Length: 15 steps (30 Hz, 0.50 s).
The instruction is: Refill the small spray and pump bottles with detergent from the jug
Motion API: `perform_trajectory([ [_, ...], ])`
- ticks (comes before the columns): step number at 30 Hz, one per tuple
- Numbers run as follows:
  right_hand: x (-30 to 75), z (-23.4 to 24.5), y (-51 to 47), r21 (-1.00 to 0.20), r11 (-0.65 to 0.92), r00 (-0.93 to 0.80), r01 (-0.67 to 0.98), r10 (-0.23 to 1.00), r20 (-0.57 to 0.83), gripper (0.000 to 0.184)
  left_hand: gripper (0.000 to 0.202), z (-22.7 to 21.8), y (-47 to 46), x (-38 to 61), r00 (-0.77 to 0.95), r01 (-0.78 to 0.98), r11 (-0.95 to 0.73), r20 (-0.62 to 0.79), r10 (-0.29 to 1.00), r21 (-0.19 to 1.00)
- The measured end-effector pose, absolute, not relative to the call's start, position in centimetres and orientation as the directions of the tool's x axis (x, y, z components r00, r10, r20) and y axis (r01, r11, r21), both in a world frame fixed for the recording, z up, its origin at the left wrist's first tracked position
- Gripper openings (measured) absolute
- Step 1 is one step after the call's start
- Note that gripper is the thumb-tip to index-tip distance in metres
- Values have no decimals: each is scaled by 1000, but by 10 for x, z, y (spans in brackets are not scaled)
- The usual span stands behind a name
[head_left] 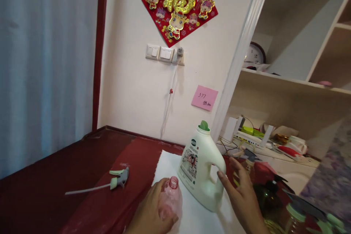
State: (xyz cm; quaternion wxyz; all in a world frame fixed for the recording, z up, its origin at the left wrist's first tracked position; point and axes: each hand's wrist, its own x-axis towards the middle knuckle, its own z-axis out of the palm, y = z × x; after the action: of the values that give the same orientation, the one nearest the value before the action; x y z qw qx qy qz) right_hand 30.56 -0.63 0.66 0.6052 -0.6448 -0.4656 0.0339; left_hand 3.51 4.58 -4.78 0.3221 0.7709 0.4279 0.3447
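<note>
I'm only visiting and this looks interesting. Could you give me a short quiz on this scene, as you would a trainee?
1. Which hand holds the uncapped, translucent pink plastic bottle: the left hand or the right hand?
2. True or false: the white plastic jug with a green cap stands on the white sheet.
3. What lies on the dark red surface to the left of the white sheet?

Key:
1. The left hand.
2. True.
3. A grey-green plastic trigger sprayer head with a long thin tube.
</note>
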Motion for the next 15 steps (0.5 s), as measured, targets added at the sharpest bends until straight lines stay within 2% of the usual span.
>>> perform_trajectory([
  [3, 305, 2, 18, -860, 174, 539, 479, 716, 444, 82, 70, -47, 45, 35, 388, 444, -425, 258, 885, 789],
  [5, 302, 1, 28, -875, 169, 548, 454, 721, 424, 81, 72, -47, 45, 36, 377, 450, -409, 246, 893, 793],
  [10, 297, 7, 39, -893, 142, 616, 427, 677, 403, 85, 75, -44, 46, 34, 410, 474, -380, 183, 893, 794],
  [15, 282, 17, 34, -890, 121, 687, 439, 594, 419, 86, 73, -31, 39, 32, 404, 458, -373, 185, 896, 807],
])
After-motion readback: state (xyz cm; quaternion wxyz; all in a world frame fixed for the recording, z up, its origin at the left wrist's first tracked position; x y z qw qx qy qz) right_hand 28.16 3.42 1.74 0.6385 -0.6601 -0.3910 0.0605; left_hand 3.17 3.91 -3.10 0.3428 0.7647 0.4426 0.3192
